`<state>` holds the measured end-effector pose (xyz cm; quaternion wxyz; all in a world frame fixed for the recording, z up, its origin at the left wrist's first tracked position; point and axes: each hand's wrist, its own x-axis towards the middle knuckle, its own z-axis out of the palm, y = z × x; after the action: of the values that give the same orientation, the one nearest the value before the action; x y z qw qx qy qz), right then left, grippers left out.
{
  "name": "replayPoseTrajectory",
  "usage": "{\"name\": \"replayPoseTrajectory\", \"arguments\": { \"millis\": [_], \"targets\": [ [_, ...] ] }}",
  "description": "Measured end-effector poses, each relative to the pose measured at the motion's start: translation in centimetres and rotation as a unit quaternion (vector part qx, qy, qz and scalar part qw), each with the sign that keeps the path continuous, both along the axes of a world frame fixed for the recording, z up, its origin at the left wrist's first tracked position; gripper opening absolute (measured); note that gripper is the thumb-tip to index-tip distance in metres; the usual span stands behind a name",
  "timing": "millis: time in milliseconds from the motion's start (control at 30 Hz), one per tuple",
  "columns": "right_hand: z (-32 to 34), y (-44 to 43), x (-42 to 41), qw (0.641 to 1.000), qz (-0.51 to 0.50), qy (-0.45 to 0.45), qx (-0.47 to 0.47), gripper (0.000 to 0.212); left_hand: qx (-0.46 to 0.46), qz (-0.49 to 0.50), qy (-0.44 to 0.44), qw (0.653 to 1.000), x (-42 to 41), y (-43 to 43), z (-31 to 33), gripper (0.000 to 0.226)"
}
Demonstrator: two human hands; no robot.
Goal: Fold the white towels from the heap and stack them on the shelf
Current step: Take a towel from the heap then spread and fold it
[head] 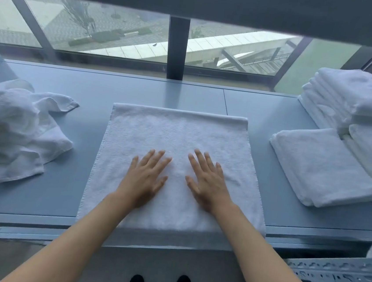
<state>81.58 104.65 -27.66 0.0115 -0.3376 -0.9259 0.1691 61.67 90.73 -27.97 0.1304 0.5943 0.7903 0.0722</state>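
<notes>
A: Well, our towel (176, 139) lies flat in the middle of the shelf (48, 195); it looks soft, light and limp.
B: We have both palms down on it, left hand (145, 178) and right hand (208, 182), fingers straight and spread, gripping nothing.
A: We'd pinch the near corners; terry shouldn't slip. The heap (16, 127) sits left, the stack (349, 105) right.
</notes>
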Motion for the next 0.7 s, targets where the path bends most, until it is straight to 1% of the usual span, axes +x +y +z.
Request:
{"name": "replayPoseTrajectory", "arguments": {
  "millis": [100,200,433,600,700],
  "targets": [
    [-1.1,3.3,0.8,0.998,-0.047,-0.027,0.009,0.078,0.007,0.057,0.019,0.998,-3.2,-0.2,-1.3,0.077],
    [-1.5,6.1,4.4,0.996,-0.085,-0.019,0.019,0.078,0.031,0.116,0.022,0.992,-6.2,-3.0,-2.0,0.075],
    [-1.2,7.0,6.7,0.999,-0.028,-0.019,0.010,0.076,0.036,0.126,0.011,0.991,-6.1,-4.7,-2.1,0.075],
    [-1.1,3.8,9.9,0.999,-0.002,-0.031,0.013,0.072,0.046,0.125,0.001,0.991,-3.5,-8.3,-2.4,0.071],
    [-1.1,1.0,12.1,0.999,-0.004,-0.031,0.006,0.068,0.049,0.128,0.002,0.991,-1.2,-11.2,-2.7,0.069]
  ]
}}
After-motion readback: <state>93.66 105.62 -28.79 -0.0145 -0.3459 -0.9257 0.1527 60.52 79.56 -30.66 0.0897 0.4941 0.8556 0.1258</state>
